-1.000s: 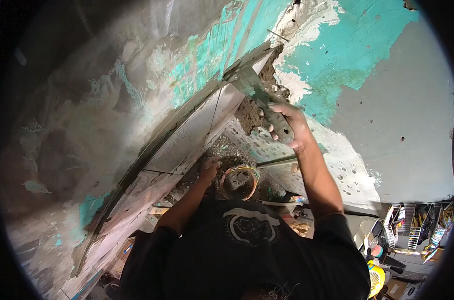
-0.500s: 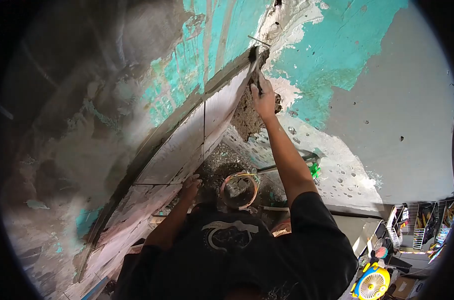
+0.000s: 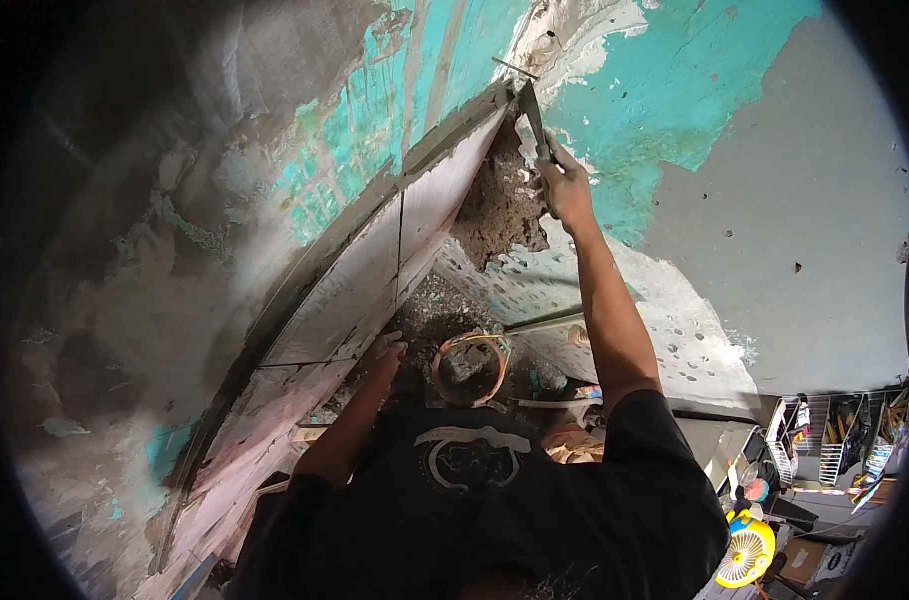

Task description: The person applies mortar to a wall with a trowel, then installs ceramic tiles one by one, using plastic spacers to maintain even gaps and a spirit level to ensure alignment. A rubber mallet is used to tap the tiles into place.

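Observation:
My right hand [image 3: 569, 190] is raised to the wall corner and closed around the handle of a trowel [image 3: 535, 118]. The trowel's narrow blade points up, its tip close to the top end of the tiled panel [image 3: 360, 262]. Grey mortar [image 3: 415, 165] runs along that panel's upper edge. Below the blade lies a rough brown patch of exposed wall [image 3: 502, 200]. My left hand [image 3: 387, 348] is low beside the panel's lower edge, its fingers loosely apart with nothing visible in them.
A thin rod [image 3: 516, 68] sticks out at the corner above the panel. A round-rimmed container [image 3: 472, 370] stands on the debris-strewn floor [image 3: 445, 305]. Pitted white plaster [image 3: 685, 345] covers the lower right wall. A yellow fan [image 3: 747, 555] and wire racks [image 3: 835, 450] are at lower right.
My right hand has moved right and slightly down, away from the panel's end, and the trowel blade now shows clearly. My left hand has shifted slightly up.

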`<state>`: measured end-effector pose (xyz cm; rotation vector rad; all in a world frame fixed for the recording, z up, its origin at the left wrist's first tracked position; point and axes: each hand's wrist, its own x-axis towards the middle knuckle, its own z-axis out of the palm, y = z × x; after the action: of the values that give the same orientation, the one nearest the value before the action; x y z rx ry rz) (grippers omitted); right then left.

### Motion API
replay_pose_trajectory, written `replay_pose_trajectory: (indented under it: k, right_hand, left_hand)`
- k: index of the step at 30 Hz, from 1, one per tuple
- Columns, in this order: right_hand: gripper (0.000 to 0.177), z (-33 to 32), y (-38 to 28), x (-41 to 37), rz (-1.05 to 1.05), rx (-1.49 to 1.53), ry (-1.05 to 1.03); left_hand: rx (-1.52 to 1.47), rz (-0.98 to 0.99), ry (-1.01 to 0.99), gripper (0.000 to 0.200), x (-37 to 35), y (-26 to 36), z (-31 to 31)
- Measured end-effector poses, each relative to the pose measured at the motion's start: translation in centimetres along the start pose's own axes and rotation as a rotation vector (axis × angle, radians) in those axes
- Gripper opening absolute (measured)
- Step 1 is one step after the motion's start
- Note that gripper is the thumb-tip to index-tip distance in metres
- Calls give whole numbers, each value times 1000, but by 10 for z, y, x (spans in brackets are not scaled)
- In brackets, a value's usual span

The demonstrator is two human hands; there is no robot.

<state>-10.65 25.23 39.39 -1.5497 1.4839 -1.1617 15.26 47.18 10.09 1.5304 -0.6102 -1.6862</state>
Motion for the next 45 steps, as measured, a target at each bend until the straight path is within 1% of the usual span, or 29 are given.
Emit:
replay_pose_trajectory:
  k: [3,4,7,8,11,12,15,16,18,19,23,24,27,28,29,30,31,32,35,38,39,40,43,45]
  right_hand:
    - [47,6,-20,8,54,29,-45]
    - [44,10,-27,8,65,80,-78]
    - [41,12,-43,-1,174,86,-249]
    - [40,12,-51,-11,267,118,-280]
    - [42,10,-52,-37,270,347,-314]
    - [42,8,-42,-40,265,410,-316]
    - [44,17,-11,-32,114,541,-159]
    - [46,19,7,-20,111,568,-121]
    - [46,29,45,8,-97,328,-75]
    - [46,32,52,16,-199,206,-51]
    - [47,33,70,20,-431,-414,22]
    - [47,28,72,17,-408,-381,28]
    - [50,-3,54,-1,-299,-276,-92]
    - [50,-4,47,-4,-340,-238,-49]
    - [48,-5,39,-4,-209,-111,-67]
    - [46,-5,4,-7,-77,18,-82]
    - [44,-5,-14,-8,57,147,-90]
    - [47,-3,-9,4,59,216,-102]
    - [47,7,-33,11,132,302,-118]
    - [42,9,-41,9,192,288,-245]
    - [41,11,-43,7,222,280,-293]
    - [39,13,-45,5,257,406,-321]
    - [41,20,-64,-22,349,461,-331]
    - [46,29,-80,-47,401,503,-346]
  left_hand:
    - [35,30,-4,36,3,6,9]
    - [28,37,-10,35,6,3,10]
    - [27,21,5,36,2,5,9]
    - [29,7,13,37,-2,7,10]
    - [17,-17,19,38,0,-3,2]
    - [22,-22,25,37,3,-10,-2]
    - [26,-41,39,36,8,-21,-10]
    - [32,-49,36,36,7,-19,-11]
    - [63,-38,50,37,0,-10,-12]
    - [86,-18,67,38,-4,-4,-10]
    - [54,-18,73,37,-2,2,-12]
    - [38,-15,75,36,-5,0,-12]
    - [-11,12,88,36,-3,3,-10]
    - [-19,11,95,37,-3,0,-10]
    - [-24,7,101,37,-4,-4,-9]
    - [-3,0,96,38,-4,-6,-8]
    - [23,-7,89,39,-3,-8,-7]
    - [52,-13,79,40,-1,-9,-5]
    - [35,26,23,42,9,-15,-1]
    - [-12,6,54,41,-2,3,11]
    - [-4,15,49,41,-1,-1,8]
    - [2,26,44,40,0,-3,7]
    - [3,30,43,39,3,-11,2]
    - [-14,26,38,38,3,-16,-4]
